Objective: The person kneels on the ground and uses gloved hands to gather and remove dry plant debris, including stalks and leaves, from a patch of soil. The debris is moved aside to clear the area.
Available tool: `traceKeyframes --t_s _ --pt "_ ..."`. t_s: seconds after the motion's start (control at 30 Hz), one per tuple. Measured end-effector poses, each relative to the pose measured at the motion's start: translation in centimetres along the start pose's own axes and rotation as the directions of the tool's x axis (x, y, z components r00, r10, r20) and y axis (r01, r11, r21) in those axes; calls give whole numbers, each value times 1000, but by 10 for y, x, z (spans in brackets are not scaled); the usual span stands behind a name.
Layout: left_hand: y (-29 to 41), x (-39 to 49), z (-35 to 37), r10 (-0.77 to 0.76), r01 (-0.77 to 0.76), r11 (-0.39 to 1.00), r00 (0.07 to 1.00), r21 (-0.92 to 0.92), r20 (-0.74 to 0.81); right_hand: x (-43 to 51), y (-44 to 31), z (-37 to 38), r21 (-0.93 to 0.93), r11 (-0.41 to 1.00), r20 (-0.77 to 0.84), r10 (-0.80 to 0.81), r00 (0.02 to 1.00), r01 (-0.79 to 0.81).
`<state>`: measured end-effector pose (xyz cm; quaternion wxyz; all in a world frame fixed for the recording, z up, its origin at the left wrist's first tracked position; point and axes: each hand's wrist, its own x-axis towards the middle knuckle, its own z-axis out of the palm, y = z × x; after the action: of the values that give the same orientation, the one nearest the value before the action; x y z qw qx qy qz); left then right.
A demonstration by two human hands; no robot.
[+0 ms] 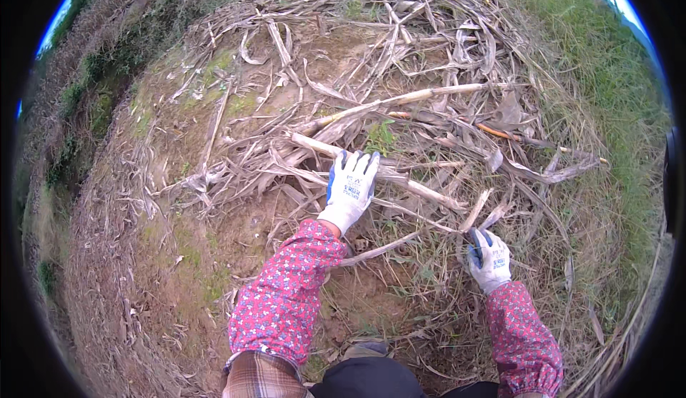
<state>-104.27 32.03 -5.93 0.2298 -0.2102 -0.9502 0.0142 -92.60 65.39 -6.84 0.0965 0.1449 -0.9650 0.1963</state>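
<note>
My left hand [351, 189], in a white glove with a blue palm, lies over a dry corn stalk [316, 144] with its fingers curled round it. Beyond the fingers, a pale stalk length [435, 194] slants down to the right. Lower right, my right hand [490, 260] wears a matching glove. Its fingers close at the lower end of a short, broken corn stalk [476, 210]; the palm side is hidden. Around both hands lie withered leaves [289, 175] and a thin bent stalk [383, 249].
A long yellowish stalk [396, 100] lies across the litter, with an orange-tinted stalk [498, 131] to its right. A small green weed [380, 136] grows between them. Green grass [600, 71] borders the right; dark scrub [112, 55] borders the left. Bare soil [220, 258] shows at left.
</note>
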Motion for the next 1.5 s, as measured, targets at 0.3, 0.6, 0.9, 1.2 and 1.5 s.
traceKeyframes --t_s 0.3,0.6,0.9,1.2,1.5 --pt "-14 40 1 -144 109 989 647 96 749 -15 -18 85 37 993 -218 116 969 -111" --pt "-160 61 15 -592 518 801 761 301 266 -10 -20 81 28 989 -143 150 978 -148" --pt "-179 73 34 -441 347 894 573 283 691 -10 -17 76 44 982 -123 189 974 -185" --pt "-144 -16 2 -170 293 945 818 -144 549 -14 -14 90 25 990 -165 141 976 -139" --pt "-69 -228 -142 -235 312 911 930 -269 283 60 -61 -20 -240 960 -148 -181 972 143"
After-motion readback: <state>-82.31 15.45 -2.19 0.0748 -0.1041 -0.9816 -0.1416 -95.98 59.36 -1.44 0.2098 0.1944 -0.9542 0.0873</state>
